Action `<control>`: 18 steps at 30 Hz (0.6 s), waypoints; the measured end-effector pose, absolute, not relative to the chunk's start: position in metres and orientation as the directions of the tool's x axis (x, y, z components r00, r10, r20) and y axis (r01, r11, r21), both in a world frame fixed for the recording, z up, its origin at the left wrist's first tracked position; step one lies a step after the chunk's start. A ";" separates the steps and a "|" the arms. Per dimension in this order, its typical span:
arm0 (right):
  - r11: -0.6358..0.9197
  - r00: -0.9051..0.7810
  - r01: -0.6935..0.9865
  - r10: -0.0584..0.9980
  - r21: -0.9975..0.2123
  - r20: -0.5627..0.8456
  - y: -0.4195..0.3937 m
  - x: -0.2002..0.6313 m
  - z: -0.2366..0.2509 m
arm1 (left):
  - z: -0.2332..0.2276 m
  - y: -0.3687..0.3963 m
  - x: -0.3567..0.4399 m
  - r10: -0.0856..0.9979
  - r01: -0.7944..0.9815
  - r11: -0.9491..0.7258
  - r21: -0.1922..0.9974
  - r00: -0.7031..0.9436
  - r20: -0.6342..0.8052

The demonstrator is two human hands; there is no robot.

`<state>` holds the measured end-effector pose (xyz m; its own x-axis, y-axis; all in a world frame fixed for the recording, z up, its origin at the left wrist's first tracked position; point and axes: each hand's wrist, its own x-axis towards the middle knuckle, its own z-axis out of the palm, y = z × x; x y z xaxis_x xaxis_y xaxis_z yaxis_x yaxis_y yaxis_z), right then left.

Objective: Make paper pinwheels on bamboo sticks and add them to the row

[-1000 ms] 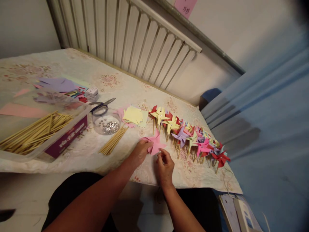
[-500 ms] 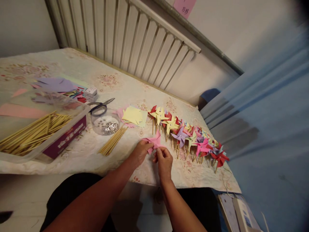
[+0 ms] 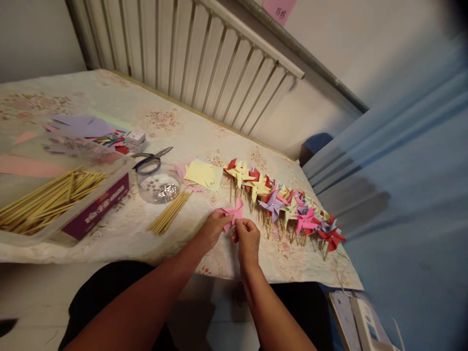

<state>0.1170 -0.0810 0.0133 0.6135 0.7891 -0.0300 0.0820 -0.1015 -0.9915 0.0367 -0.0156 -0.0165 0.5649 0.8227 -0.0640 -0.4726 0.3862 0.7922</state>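
Note:
A pink paper pinwheel (image 3: 237, 208) with folded blades is held up between my two hands, above the front part of the table. My left hand (image 3: 213, 228) pinches its left side between thumb and fingers. On the lower right, my right hand (image 3: 247, 238) has its fingers closed at the paper's edge; whether something small is also between them I cannot make out. Just to the right stand rows of finished paper pinwheels (image 3: 271, 204) on sticks. Left of my hands lie a bundle of thin wooden sticks (image 3: 170, 213) and a stack of yellow paper squares (image 3: 200, 173).
A clear round dish (image 3: 161, 187) holds small metal pins. Behind it are black-handled scissors (image 3: 151, 161) and a small white box (image 3: 136, 140). At the left, a plastic bin (image 3: 95, 207) contains many sticks, with coloured paper (image 3: 78, 126) behind. A blue curtain (image 3: 409, 170) hangs right.
The right hand's fingers have shifted slightly at the pinwheel, and its lower right blade now shows less. My left hand keeps its pinch. The view has moved a little.

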 end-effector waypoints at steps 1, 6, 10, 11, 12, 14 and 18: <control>-0.105 0.615 0.080 0.787 -0.991 -0.033 -0.081 0.117 0.013 | -0.017 -0.016 0.037 0.825 -0.475 0.385 0.791 0.562 -0.064; -0.114 0.623 0.075 0.781 -0.991 -0.043 -0.080 0.116 0.016 | -0.019 -0.015 0.038 0.823 -0.480 0.377 0.792 0.567 -0.048; -0.127 0.626 0.080 0.778 -0.989 -0.049 -0.079 0.116 0.018 | -0.021 -0.015 0.039 0.814 -0.462 0.386 0.799 0.578 -0.059; -0.131 0.626 0.081 0.778 -0.988 -0.052 -0.079 0.117 0.017 | -0.021 -0.015 0.039 0.816 -0.460 0.387 0.799 0.575 -0.064; -0.132 0.626 0.081 0.778 -0.988 -0.053 -0.079 0.117 0.016 | -0.021 -0.015 0.039 0.820 -0.459 0.387 0.799 0.568 -0.071; -0.133 0.627 0.084 0.777 -0.988 -0.052 -0.078 0.118 0.014 | -0.019 -0.015 0.039 0.834 -0.454 0.383 0.805 0.545 -0.089; -0.143 0.630 0.090 0.774 -0.986 -0.055 -0.077 0.120 0.010 | -0.016 -0.017 0.038 0.850 -0.440 0.385 0.811 0.512 -0.125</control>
